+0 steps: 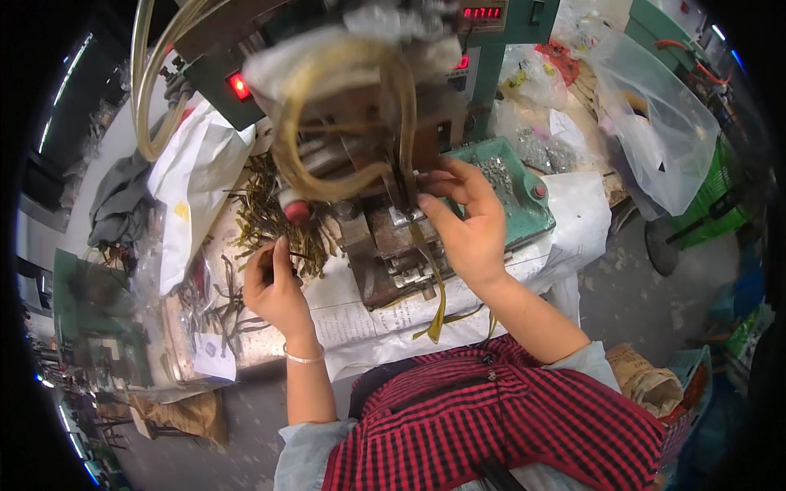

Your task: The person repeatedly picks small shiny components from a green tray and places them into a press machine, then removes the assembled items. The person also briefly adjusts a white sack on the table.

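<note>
My right hand (pixel 473 225) is at the press machine, thumb and fingers curled in a pinch beside the upright tool (pixel 400 184). Its fingertips are partly hidden by the tool, and what they hold is too small to make out. Under the tool, a flat olive strap (pixel 436 307) runs off the metal die block (pixel 393 237) and hangs toward me. To the left, my left hand (pixel 278 290) is closed, thumb against curled fingers, at the edge of a pile of olive straps (pixel 274 213). Something dark shows within its fingers, but I cannot tell what.
A looped clear hose (pixel 286 139) and a red knob (pixel 297 213) stand close above my hands. Right of the press sits a green tray (pixel 512 184) of small metal pieces. White printed paper (pixel 344 323) covers the bench. A clear plastic bag (pixel 655 114) hangs at the right.
</note>
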Tool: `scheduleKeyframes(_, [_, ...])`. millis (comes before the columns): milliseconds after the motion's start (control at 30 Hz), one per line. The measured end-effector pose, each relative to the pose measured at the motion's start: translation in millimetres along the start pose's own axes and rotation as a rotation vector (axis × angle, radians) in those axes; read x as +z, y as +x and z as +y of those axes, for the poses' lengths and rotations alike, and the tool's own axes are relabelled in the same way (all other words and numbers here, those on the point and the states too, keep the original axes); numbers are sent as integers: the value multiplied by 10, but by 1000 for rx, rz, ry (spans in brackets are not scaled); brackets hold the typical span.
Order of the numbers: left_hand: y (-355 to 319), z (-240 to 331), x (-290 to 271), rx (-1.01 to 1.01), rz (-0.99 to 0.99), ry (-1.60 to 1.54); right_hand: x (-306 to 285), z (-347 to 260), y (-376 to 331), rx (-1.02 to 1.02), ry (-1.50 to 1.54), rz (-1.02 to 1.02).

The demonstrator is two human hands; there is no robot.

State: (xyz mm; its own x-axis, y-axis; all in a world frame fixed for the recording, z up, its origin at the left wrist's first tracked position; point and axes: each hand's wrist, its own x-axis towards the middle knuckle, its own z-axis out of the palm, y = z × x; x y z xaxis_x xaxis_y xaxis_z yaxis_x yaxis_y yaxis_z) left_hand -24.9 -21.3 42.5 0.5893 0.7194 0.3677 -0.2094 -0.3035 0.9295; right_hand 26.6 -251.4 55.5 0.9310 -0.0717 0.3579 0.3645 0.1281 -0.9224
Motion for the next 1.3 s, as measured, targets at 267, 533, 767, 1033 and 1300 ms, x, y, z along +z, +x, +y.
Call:
scheduleKeyframes(267, [-413,720,182,1099,-526,190,42,-496,-136,71,81,-146])
scheduleKeyframes(533, [-501,558,539,1214,-588,151,-967,202,336,30,-245,131])
scheduleKeyframes(767, [-506,469,576,1182,-563,110,-1473,486,-24,217,-788,13])
scheduleKeyframes(1033, [-733,531,298,816,-663,147,-1168,570,-64,-35,-1196,-40])
scheduleKeyframes(1300, [151,212,-616,609,-207,688,-1230,567,-126,-7,-921,161])
